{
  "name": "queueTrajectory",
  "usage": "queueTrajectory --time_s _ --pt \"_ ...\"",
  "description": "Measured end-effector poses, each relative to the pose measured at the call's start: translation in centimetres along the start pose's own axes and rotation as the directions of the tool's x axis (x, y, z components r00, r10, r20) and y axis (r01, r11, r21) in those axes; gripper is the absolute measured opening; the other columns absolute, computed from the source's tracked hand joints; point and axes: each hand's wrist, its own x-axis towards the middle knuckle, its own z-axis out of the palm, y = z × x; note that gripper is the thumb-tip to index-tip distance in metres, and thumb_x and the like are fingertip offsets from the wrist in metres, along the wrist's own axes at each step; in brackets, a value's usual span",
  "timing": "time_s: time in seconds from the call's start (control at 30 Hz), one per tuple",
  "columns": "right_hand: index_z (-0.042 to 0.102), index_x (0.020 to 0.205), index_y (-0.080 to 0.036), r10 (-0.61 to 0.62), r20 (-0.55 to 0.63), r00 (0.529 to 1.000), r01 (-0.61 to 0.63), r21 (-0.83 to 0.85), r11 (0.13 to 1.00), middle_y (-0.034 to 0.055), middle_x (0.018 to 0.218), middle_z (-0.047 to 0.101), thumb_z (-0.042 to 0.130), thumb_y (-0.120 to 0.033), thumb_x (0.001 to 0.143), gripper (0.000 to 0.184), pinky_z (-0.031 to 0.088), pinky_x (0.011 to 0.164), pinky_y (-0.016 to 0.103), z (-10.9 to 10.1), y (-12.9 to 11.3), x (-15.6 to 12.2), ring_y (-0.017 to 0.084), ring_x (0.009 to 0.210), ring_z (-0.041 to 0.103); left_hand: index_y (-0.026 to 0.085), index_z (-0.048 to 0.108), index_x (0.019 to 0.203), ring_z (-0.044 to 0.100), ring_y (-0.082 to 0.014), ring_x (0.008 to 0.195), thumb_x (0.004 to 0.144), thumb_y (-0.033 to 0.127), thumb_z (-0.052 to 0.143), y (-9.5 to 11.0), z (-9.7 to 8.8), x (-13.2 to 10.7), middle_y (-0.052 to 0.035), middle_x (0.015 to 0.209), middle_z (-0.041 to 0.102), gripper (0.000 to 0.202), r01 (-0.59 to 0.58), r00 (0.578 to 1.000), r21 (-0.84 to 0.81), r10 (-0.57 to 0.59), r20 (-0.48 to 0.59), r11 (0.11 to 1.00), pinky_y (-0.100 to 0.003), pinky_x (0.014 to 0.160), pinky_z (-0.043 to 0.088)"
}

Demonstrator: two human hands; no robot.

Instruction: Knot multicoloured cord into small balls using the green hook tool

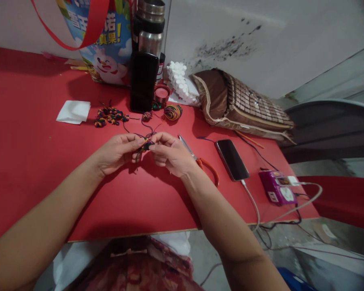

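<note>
Between my two hands is a small piece of knotted multicoloured cord (146, 145), dark with yellow and red strands. My left hand (119, 149) pinches its left side between thumb and fingers. On the other side my right hand (170, 151) grips it, fingertips close to those of the left. Loose cord ends hang below and run up behind the fingers. Beyond the hands lie a small wound bobbin of cord (147, 116), a larger ball of multicoloured cord (173, 112) and a heap of knotted cord pieces (111, 116). Scissors with orange handles (206, 165) rest beside my right hand.
A white paper square (73, 112) lies at left. A dark phone (144, 81) stands against a steel flask (151, 36), beside a printed bag (109, 52). To the right are a charging phone (232, 159), a purple box (276, 188) with cables, and a brown cushion (245, 101).
</note>
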Motion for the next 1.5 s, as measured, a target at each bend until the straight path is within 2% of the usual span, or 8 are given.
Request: queueTrajectory --time_s 0.13,0.3,0.5,0.6,0.73,0.87,1.2,1.5 --pt "0.063 0.084 -0.021 0.071 -0.028 0.997 -0.069 0.062 0.996 -0.0133 0.055 0.049 0.091 -0.024 0.07 0.031 0.022 0.045 0.018 -0.1 -0.2 0.1 0.002 0.045 0.032 0.012 0.078 0.083 0.061 -0.0159 0.052 0.074 0.042 0.103 0.2 -0.2 0.0 -0.0055 0.065 0.067 0.04 0.037 0.999 -0.079 -0.034 0.04 0.996 -0.029 0.047 0.059" --pt "0.065 0.092 -0.019 0.179 -0.014 0.984 -0.175 0.164 0.971 -0.0093 0.064 0.058 0.084 -0.027 0.075 0.027 0.019 0.043 0.018 -0.5 -0.3 0.4 0.001 0.044 0.031 0.009 0.077 0.081 0.069 -0.0136 0.063 0.077 0.018 0.099 -0.1 -0.7 0.4 -0.0084 0.077 0.073 0.024 0.02 0.996 -0.179 -0.035 -0.082 0.984 -0.022 0.06 0.063" --pt "0.06 0.083 -0.02 0.192 0.022 0.981 -0.193 0.18 0.965 -0.0124 0.056 0.048 0.093 -0.025 0.072 0.035 0.02 0.044 0.015 -0.6 0.3 0.5 0.001 0.045 0.028 0.01 0.077 0.082 0.058 -0.0085 0.054 0.07 0.03 0.105 -0.4 -0.5 0.6 -0.0037 0.071 0.068 0.036 0.029 0.997 -0.114 -0.036 -0.061 0.993 -0.018 0.049 0.051" --pt "0.061 0.083 -0.019 0.168 -0.007 0.986 -0.162 0.231 0.959 -0.0118 0.057 0.052 0.097 -0.024 0.071 0.038 0.021 0.042 0.013 -0.6 0.4 0.6 0.0 0.046 0.028 0.013 0.072 0.081 0.046 -0.0057 0.048 0.074 0.042 0.102 -0.4 -0.3 0.7 0.0007 0.067 0.061 0.042 -0.072 0.993 -0.029 0.069 -0.098 0.997 -0.017 0.041 0.036" --pt "0.062 0.089 -0.02 0.177 -0.034 0.984 -0.157 0.324 0.933 -0.0074 0.066 0.067 0.096 -0.022 0.074 0.037 0.036 0.044 0.012 -0.4 0.4 0.8 0.002 0.048 0.041 0.021 0.073 0.103 0.068 -0.0143 0.078 0.084 0.031 0.092 -0.3 -0.7 0.9 -0.0031 0.099 0.074 0.029 -0.336 0.881 0.224 0.39 -0.268 0.915 -0.024 0.067 0.056" --pt "0.06 0.087 -0.021 0.217 0.026 0.976 -0.211 0.369 0.905 -0.0086 0.067 0.065 0.094 -0.021 0.081 0.035 0.036 0.043 0.009 -0.2 0.7 0.8 0.0 0.046 0.037 0.025 0.078 0.127 0.069 -0.0206 0.117 0.079 0.018 0.093 -0.2 -1.4 0.8 -0.0069 0.132 0.075 0.051 -0.486 0.816 0.437 0.572 -0.084 0.757 -0.031 0.101 0.057" --pt "0.067 0.085 -0.017 0.189 0.021 0.982 -0.185 0.339 0.922 -0.0076 0.062 0.064 0.093 -0.023 0.079 0.027 0.032 0.04 0.012 -0.4 1.4 1.2 0.001 0.044 0.034 0.022 0.088 0.098 0.078 -0.0196 0.08 0.072 0.025 0.103 -0.7 -0.5 0.4 -0.0063 0.098 0.085 0.03 -0.233 0.963 -0.025 0.228 -0.141 0.972 -0.029 0.069 0.067" --pt "0.076 0.096 -0.015 0.274 -0.03 0.961 -0.248 0.343 0.906 -0.0056 0.067 0.059 0.081 -0.022 0.087 0.013 0.03 0.042 0.016 -1.3 1.7 1.7 0.004 0.049 0.036 0.021 0.083 0.087 0.079 -0.0135 0.083 0.076 0.006 0.086 1.3 -4.0 2.1 -0.0019 0.089 0.082 0.019 -0.439 0.839 -0.215 0.313 -0.444 0.872 -0.023 0.083 0.068"
